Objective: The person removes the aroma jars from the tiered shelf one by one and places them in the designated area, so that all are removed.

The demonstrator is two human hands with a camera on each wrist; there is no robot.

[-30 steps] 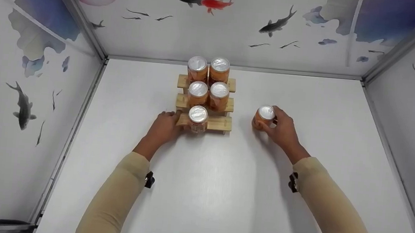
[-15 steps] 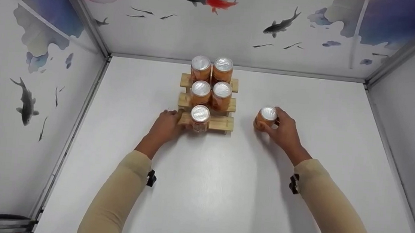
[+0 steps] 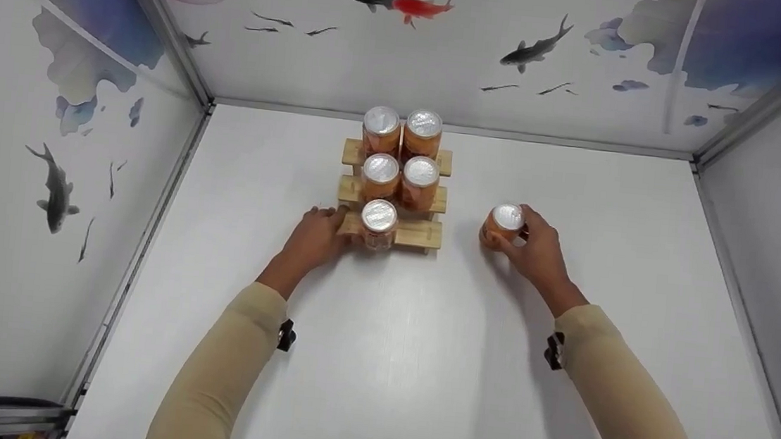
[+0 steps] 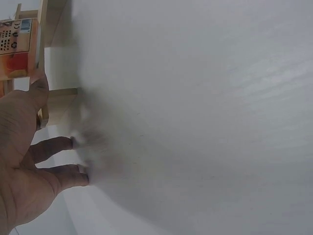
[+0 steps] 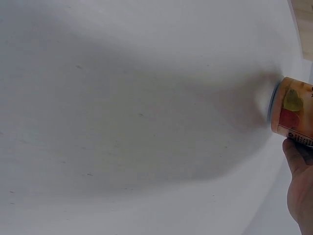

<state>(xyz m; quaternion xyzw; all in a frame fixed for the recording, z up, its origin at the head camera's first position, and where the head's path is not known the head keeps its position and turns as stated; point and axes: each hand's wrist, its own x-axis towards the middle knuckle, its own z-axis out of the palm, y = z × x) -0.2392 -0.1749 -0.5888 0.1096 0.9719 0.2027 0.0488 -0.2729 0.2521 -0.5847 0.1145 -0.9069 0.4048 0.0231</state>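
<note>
A three-step wooden rack [image 3: 421, 234] stands on the white table with orange cans that have silvery lids. Both the back and middle steps carry a pair; a single can [image 3: 379, 222] stands on the left part of the front step. My left hand [image 3: 316, 238] holds the front step's left end, thumb against the board [image 4: 62, 98] and beside the can's printed label [image 4: 14, 46]; two other fingers reach down near the table. To the right of the rack, my right hand [image 3: 542, 250] grips another orange can [image 3: 499, 235], whose fruit-print label [image 5: 292, 100] shows in the right wrist view.
White panels with painted fish surround the table [image 3: 378, 360] at the back [image 3: 432, 60] and both sides. Metal rails [image 3: 581, 144] run along the table's edges. A dark clip-like device [image 3: 286, 335] sits at the left cuff and another [image 3: 554, 350] at the right.
The head view has shifted slightly, so the scene sits a little further right. Both hands keep the same hold, and the cans and rack stay as they were.
</note>
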